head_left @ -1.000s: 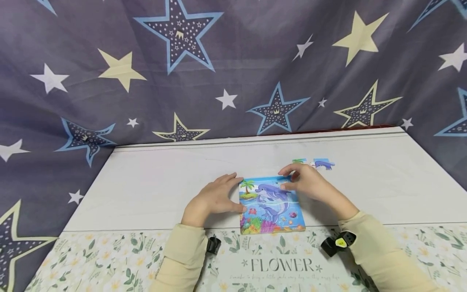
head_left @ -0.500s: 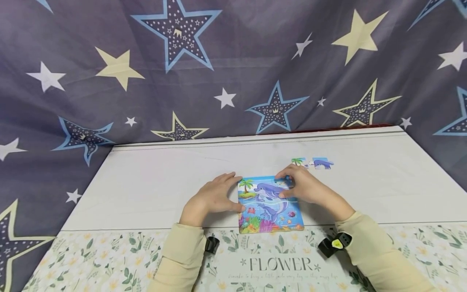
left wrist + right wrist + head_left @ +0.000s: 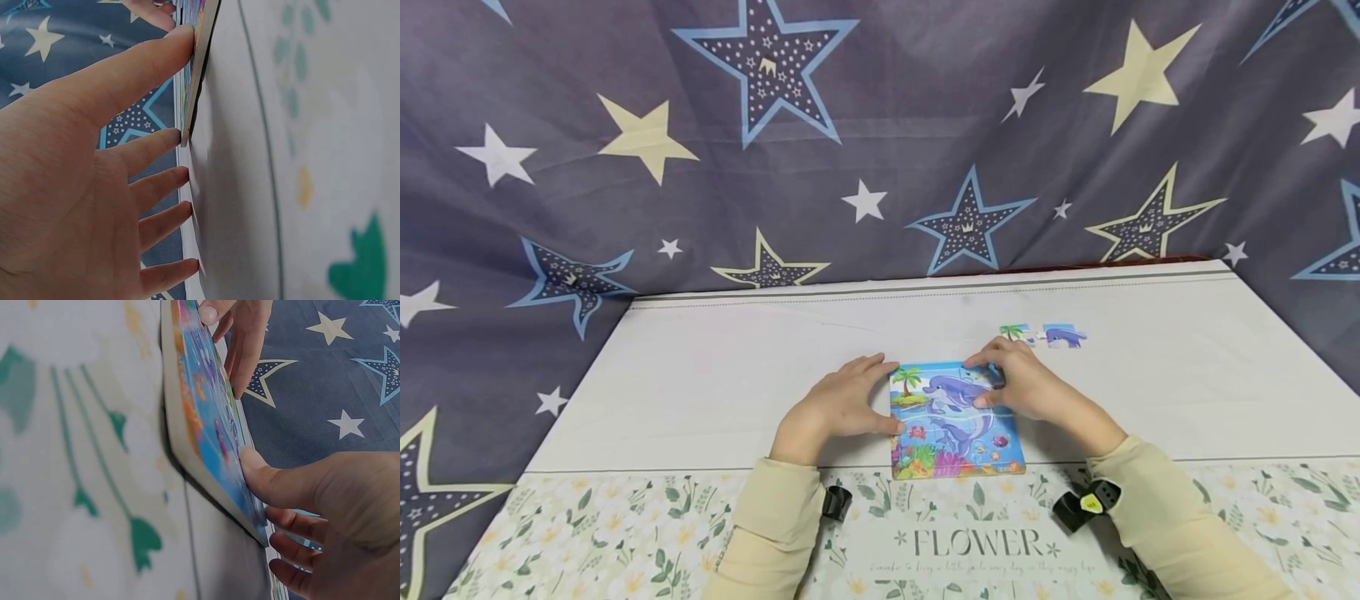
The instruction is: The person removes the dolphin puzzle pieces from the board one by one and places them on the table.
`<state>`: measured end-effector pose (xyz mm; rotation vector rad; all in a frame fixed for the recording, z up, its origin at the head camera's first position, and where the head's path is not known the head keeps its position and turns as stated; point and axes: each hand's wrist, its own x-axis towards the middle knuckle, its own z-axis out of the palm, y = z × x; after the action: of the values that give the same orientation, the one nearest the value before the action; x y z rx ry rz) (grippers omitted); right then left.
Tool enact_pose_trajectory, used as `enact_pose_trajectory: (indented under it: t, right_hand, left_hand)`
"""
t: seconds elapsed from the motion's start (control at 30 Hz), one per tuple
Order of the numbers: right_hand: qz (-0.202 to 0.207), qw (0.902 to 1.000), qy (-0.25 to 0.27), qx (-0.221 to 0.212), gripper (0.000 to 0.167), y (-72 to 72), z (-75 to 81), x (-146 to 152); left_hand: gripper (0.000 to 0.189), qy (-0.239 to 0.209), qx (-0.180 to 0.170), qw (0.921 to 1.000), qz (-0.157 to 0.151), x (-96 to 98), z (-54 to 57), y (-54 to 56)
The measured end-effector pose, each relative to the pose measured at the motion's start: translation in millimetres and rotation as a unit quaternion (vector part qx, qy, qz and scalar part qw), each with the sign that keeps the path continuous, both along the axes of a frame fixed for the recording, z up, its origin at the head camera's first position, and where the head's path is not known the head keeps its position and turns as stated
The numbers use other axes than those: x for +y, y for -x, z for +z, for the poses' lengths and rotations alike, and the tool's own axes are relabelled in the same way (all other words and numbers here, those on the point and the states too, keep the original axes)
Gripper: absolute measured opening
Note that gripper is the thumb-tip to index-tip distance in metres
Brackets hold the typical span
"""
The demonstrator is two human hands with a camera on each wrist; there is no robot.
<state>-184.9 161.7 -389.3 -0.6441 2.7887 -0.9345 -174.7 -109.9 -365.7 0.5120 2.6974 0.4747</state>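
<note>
A square dolphin jigsaw puzzle (image 3: 958,421) lies on the cloth in front of me, with a palm tree at its upper left and coral along the bottom. My left hand (image 3: 838,408) is beside its left side, thumb tip at the edge and index fingertip by the upper left corner. In the left wrist view the fingers (image 3: 159,187) are spread and fairly straight. At the upper right, my right hand (image 3: 1030,379) pinches a blue puzzle piece (image 3: 979,377) between thumb and index finger, close over the board. The right thumb (image 3: 269,478) meets the puzzle surface in the right wrist view.
Behind the right hand lie loose puzzle pieces, one with a palm tree (image 3: 1013,333) and one with a dolphin (image 3: 1063,336). The white cloth (image 3: 737,375) has a floral band with the word FLOWER (image 3: 977,543) nearest me. A dark star-patterned curtain (image 3: 880,133) hangs behind.
My right hand has shifted slightly left and its thumb a little lower over the puzzle's upper right, then stayed nearly still. The left hand keeps its place at the left edge.
</note>
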Motion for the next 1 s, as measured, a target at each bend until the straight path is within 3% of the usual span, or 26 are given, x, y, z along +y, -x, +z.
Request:
enact_pose_trajectory:
  t: [0.4,0.63,0.77,1.0]
  right_hand:
    - [-0.009,0.9999,-0.004,-0.008,0.049,-0.5,1.5,-1.2]
    - [0.008,0.9996,0.022,0.015,0.048,-1.2,0.0,0.0]
    - [0.02,0.9984,0.042,0.033,0.039,1.1,1.1,1.2]
    - [-0.004,0.9971,0.071,0.026,0.021,4.6,5.5,6.0]
  left_hand:
    - [0.09,-0.001,-0.001,1.0,-0.002,0.9,0.5,0.0]
    - [0.09,-0.001,-0.001,1.0,-0.002,0.9,-1.2,0.2]
    - [0.09,0.001,0.0,1.0,0.0,0.8,-1.0,-0.5]
    - [0.09,0.0,0.0,1.0,0.005,0.4,-0.6,-0.1]
